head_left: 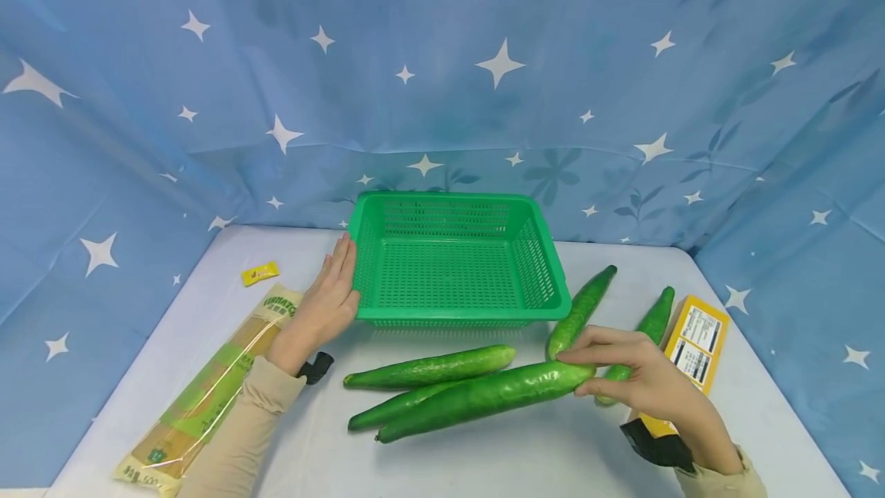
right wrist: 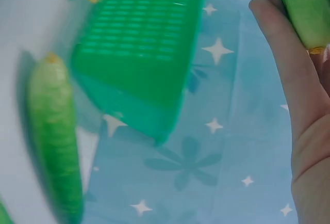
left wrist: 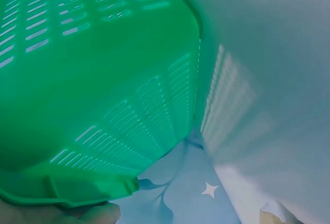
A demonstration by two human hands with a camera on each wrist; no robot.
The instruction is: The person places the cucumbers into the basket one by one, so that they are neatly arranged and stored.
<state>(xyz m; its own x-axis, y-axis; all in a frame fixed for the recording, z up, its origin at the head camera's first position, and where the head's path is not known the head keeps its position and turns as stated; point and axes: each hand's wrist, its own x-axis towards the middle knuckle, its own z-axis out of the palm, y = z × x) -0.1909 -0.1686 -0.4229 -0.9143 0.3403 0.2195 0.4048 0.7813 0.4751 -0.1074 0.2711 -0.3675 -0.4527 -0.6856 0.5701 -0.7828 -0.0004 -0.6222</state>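
Observation:
A long green cucumber (head_left: 491, 396) is pinched near its pale right end by my right hand (head_left: 639, 373), thumb on one side and fingers on the other. In the right wrist view that pale end (right wrist: 309, 22) shows beside the fingers. The cucumber slants left over another cucumber (head_left: 387, 410), partly covering it. Just behind lies a third cucumber (head_left: 435, 367). My left hand (head_left: 328, 298) rests with straight fingers against the left rim of a green perforated basket (head_left: 456, 315); its fingertips (left wrist: 103, 213) show by the rim in the left wrist view.
Right of the basket lies a cucumber (head_left: 586, 306), with one more cucumber (head_left: 653, 321) beside a yellow box (head_left: 708, 329). A long noodle packet (head_left: 214, 383) lies by my left forearm, a small yellow sachet (head_left: 260, 273) behind it. A blue star-patterned curtain (head_left: 442, 121) surrounds the table.

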